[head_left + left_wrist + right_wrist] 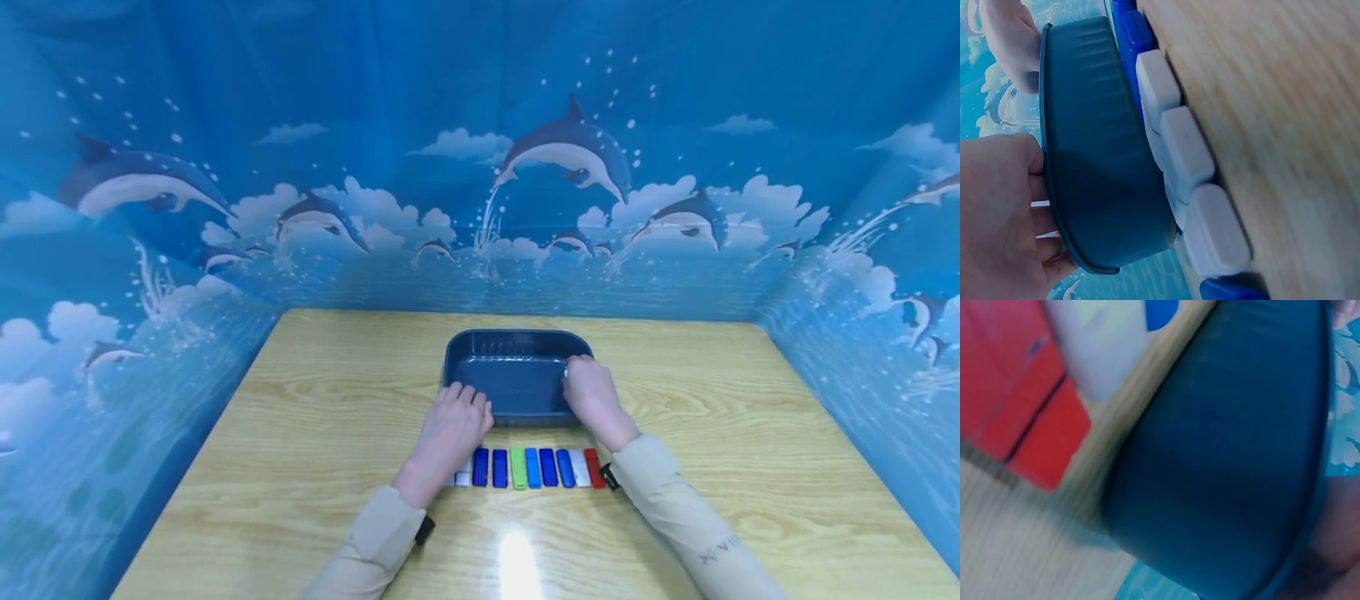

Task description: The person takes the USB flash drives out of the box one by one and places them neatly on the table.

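A dark blue plastic basin [517, 390] with rounded corners stands on the table. At its front left corner my left hand [456, 417] grips the rim, and the left wrist view shows the fingers [1047, 219] reaching over the rim to the inside. On the right side my right hand [592, 392] holds the rim, with its fingers curled over into the basin. In the right wrist view the basin wall [1222, 450] fills the middle, and that hand is mostly hidden behind the rim.
Just in front of the basin lies a row of small flat sticks: a red one [594, 468] at the right end, several blue ones [548, 467], a green one [518, 468] and white ones [1188, 144]. Dolphin-print curtains [375, 275] surround the wooden table [337, 367].
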